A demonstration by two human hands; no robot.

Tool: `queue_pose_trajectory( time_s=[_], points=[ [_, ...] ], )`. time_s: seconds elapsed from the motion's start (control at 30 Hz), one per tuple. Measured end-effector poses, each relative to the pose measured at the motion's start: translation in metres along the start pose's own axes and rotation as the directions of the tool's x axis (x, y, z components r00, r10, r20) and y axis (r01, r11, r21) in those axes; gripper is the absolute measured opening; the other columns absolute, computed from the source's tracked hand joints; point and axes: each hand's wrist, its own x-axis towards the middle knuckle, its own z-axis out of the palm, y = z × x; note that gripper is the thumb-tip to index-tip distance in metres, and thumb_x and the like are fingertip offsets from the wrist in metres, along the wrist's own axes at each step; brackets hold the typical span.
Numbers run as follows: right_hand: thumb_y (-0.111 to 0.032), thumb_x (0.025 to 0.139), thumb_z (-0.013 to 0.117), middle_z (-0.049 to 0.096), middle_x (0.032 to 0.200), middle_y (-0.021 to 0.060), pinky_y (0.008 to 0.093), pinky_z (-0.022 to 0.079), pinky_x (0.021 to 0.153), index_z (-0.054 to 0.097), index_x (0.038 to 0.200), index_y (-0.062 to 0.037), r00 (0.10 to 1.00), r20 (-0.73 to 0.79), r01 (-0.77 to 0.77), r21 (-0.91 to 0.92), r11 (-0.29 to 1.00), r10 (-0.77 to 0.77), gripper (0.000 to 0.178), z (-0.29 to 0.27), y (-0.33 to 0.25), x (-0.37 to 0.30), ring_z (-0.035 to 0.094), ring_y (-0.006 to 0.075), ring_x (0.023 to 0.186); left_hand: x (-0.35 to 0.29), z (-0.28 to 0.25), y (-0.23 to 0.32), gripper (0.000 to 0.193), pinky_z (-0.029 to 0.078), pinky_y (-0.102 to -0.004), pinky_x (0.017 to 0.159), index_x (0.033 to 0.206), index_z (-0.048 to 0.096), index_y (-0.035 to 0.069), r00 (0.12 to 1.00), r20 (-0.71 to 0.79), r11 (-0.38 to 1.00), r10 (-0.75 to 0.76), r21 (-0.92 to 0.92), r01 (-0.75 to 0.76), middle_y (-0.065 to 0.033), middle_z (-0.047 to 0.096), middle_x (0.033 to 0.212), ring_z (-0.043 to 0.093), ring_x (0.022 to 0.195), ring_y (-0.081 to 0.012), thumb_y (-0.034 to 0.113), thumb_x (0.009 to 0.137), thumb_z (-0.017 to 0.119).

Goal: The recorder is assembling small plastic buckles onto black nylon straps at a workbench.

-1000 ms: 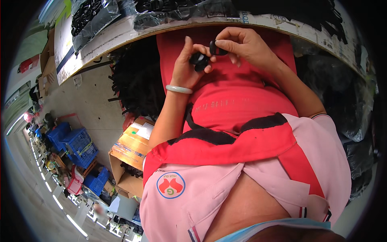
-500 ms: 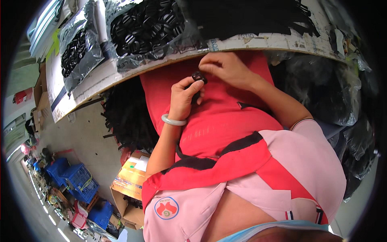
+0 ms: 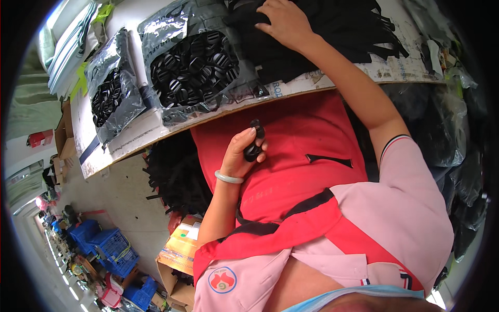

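My left hand is closed around black plastic buckles, held above the lap of my red apron. How many it holds is partly hidden by my fingers. My right arm stretches across the table edge, and my right hand rests over a pile of black webbing straps. Its fingers and thumb are apart, with nothing visible between them. Left of the straps lies a clear plastic bag filled with black buckles. Farther left, a smaller bag holds similar black pieces.
The worn white tabletop curves across in front of me. Dark strips hang beneath it. On the floor at my left stand an open cardboard box and blue plastic crates. Plastic-wrapped dark bundles are stacked at my right.
My right hand has left the spot beside my left hand and reached forward onto the strap pile. The left hand has turned, its fingers curling round the buckles. The view has shifted slightly.
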Motion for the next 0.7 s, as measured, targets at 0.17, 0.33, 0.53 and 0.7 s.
queue_pose_trajectory(
  time_s=[0.17,0.33,0.53,0.7],
  points=[
    [-0.014,0.083,0.062,0.064,0.082,0.0128,0.0376,0.048,0.075,0.067,0.088,-0.0017,0.914,-0.378,0.224,0.173,0.959,-0.145,0.013,-0.005,0.022,0.016,0.059,0.032,0.081,-0.004,0.01,0.006,0.029,0.045,-0.025,0.048,0.095,0.055,0.0,0.99,-0.127,0.989,0.064,0.139,-0.047,-0.0071,0.056,0.084,0.057,0.074,-0.0165,0.03,0.096,0.055],
    [-0.007,0.091,0.061,0.063,0.073,0.0037,0.023,0.042,0.058,0.066,0.097,0.002,0.894,-0.447,0.248,0.51,0.824,0.008,0.012,-0.118,-0.02,0.01,0.054,0.0137,0.064,-0.013,-0.004,0.01,0.024,0.046,-0.0237,0.046,0.092,0.064,-0.002,0.963,-0.239,0.954,0.126,0.295,-0.052,-0.009,0.063,0.073,0.057,0.053,-0.0142,0.021,0.092,0.062],
    [-0.019,0.092,0.061,0.058,0.07,-0.0007,0.0195,0.042,0.049,0.063,0.097,-0.0064,0.868,0.409,-0.495,0.659,0.566,0.284,0.014,-0.159,-0.084,-0.066,0.054,0.0052,0.056,-0.003,0.026,0.026,0.018,0.038,-0.0218,0.044,0.095,0.066,-0.003,0.882,-0.328,0.891,0.34,0.413,-0.19,-0.0049,0.06,0.068,0.051,0.05,-0.0099,0.014,0.089,0.065],
    [-0.024,0.094,0.058,0.055,0.06,-0.0017,0.0166,0.035,0.04,0.058,0.09,-0.008,0.679,0.731,-0.726,0.682,0.083,-0.069,0.017,-0.062,-0.097,-0.112,0.048,0.0022,0.046,-0.003,0.038,0.024,0.013,0.035,-0.0188,0.043,0.09,0.069,-0.002,0.788,-0.332,0.772,0.519,0.578,-0.265,0.0002,0.059,0.064,0.048,0.049,-0.0044,0.01,0.085,0.069]
  ],
)
